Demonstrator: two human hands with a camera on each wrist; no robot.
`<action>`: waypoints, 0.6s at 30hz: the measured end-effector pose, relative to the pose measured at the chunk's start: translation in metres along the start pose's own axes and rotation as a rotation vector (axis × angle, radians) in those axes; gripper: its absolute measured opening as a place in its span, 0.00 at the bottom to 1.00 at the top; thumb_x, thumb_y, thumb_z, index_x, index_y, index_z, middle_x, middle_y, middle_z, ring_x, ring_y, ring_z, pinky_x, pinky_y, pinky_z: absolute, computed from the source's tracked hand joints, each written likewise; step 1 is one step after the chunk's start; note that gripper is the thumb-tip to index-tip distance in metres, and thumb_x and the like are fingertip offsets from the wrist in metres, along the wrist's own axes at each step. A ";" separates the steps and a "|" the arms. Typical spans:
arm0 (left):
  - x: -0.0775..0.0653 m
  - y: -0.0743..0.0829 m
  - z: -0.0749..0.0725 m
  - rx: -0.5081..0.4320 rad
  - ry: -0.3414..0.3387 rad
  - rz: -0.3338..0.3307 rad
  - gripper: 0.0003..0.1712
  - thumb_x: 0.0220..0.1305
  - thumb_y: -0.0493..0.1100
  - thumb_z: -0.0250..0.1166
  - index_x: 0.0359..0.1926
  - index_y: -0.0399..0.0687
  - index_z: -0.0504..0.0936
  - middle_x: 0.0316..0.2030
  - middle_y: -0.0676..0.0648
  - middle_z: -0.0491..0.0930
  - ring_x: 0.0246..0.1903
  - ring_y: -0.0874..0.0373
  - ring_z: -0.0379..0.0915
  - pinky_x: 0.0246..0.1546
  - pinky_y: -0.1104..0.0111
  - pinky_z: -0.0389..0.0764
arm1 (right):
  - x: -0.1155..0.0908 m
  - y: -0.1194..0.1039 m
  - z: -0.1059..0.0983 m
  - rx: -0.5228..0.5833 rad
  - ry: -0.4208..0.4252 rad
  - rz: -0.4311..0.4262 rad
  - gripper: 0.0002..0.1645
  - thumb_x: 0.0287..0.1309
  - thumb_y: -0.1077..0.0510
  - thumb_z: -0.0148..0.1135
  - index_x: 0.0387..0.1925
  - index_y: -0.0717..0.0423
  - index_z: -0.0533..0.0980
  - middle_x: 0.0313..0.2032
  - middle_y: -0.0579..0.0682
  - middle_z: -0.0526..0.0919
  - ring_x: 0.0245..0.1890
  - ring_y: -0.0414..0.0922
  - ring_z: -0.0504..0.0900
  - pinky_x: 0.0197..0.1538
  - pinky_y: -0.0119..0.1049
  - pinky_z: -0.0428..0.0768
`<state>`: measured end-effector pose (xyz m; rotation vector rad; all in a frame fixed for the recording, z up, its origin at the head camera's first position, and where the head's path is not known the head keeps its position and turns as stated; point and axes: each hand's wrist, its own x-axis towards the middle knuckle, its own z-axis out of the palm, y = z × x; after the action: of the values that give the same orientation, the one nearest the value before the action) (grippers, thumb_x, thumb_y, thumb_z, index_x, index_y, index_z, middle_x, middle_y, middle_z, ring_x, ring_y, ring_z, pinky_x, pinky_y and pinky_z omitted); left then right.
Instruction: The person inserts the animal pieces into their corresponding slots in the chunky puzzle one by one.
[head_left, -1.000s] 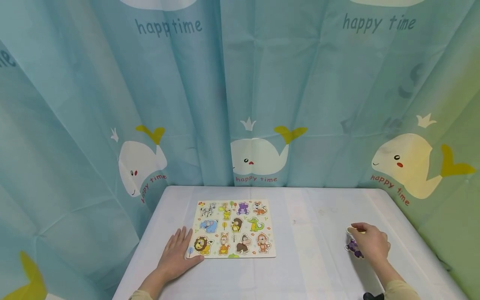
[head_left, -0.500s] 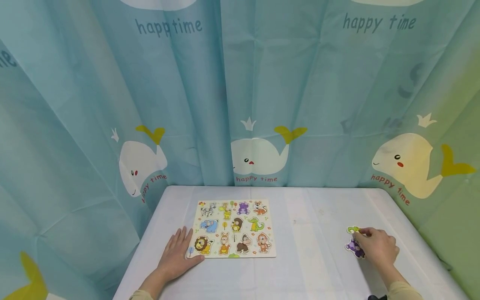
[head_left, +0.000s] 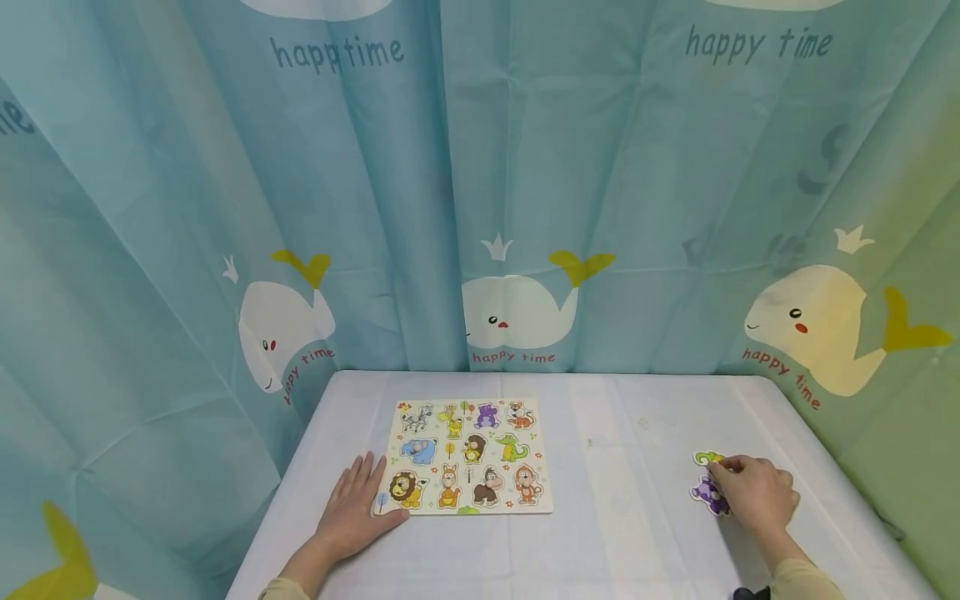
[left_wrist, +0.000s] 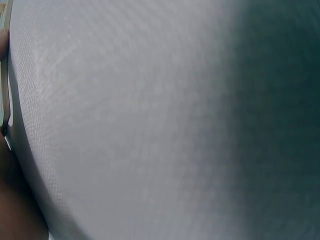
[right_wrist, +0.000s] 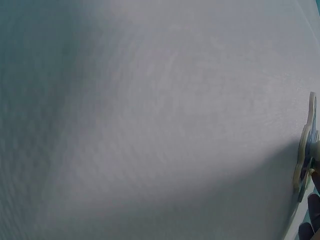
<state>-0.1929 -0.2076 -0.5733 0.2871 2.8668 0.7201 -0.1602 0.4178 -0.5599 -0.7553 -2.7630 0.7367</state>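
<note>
On the left of the table, my left hand (head_left: 350,512) lies flat with its fingers spread along the left edge of an animal puzzle board (head_left: 467,508); its thumb touches the lower left corner. To the right, my right hand (head_left: 756,496) pinches a green and yellow puzzle piece (head_left: 707,457) with a curled end, thumb and fingertips covering part of it. Just below it is a purple animal puzzle piece (head_left: 707,495), partly hidden by the hand. In the right wrist view, a piece's wooden edge (right_wrist: 303,155) shows at the far right beside the fingers.
A white cloth covers the table (head_left: 600,542). Behind and around it hangs a blue curtain (head_left: 405,167) with whale prints. Something dark (head_left: 750,593) shows below the right wrist at the bottom edge.
My right hand has shifted slightly right and down, uncovering the green end of the piece and more of the purple one. The left hand and board have stayed put.
</note>
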 end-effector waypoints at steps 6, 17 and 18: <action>0.001 -0.001 0.002 0.008 -0.012 -0.007 0.64 0.58 0.74 0.65 0.80 0.39 0.51 0.80 0.35 0.43 0.79 0.36 0.31 0.77 0.43 0.36 | 0.002 -0.003 0.001 0.010 0.015 0.004 0.21 0.61 0.49 0.63 0.41 0.65 0.83 0.41 0.68 0.82 0.47 0.70 0.67 0.46 0.66 0.63; 0.000 -0.001 0.001 0.014 0.011 0.014 0.63 0.58 0.73 0.66 0.80 0.38 0.53 0.79 0.33 0.45 0.78 0.35 0.34 0.77 0.42 0.37 | 0.001 -0.008 -0.001 0.034 0.040 0.029 0.20 0.62 0.51 0.61 0.42 0.66 0.83 0.46 0.69 0.79 0.52 0.72 0.65 0.49 0.68 0.62; 0.000 -0.001 0.001 0.015 0.016 0.015 0.63 0.58 0.72 0.66 0.80 0.38 0.54 0.79 0.33 0.46 0.78 0.34 0.34 0.77 0.42 0.38 | 0.002 -0.009 0.000 0.045 0.040 0.028 0.20 0.62 0.51 0.61 0.43 0.67 0.83 0.46 0.69 0.79 0.53 0.72 0.65 0.50 0.69 0.61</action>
<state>-0.1929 -0.2076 -0.5744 0.3070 2.8889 0.7071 -0.1655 0.4116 -0.5550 -0.7930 -2.6959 0.7786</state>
